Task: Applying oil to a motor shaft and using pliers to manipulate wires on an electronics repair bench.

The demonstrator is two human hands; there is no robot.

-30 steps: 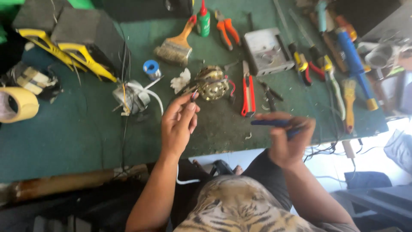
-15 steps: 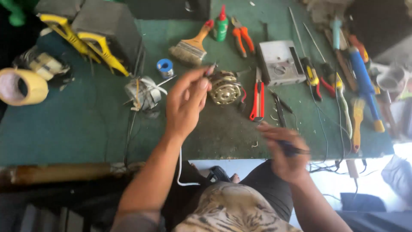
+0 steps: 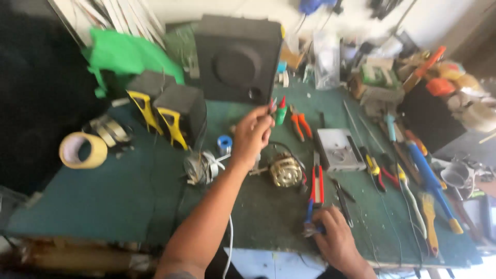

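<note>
Green bottle point(image 3: 280, 114) just beyond left hand point(image 3: 251, 135) fingertips, grip unclear

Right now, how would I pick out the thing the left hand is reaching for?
Start at the big black speaker box at the back of the green table. Just below its right corner, by the left hand, stands a small green bottle with a red pointed cap, left of orange-handled pliers.

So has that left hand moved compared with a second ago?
Yes. The left hand has reached farther up the green table, from beside the brass-coloured motor to near the small green bottle.
</note>
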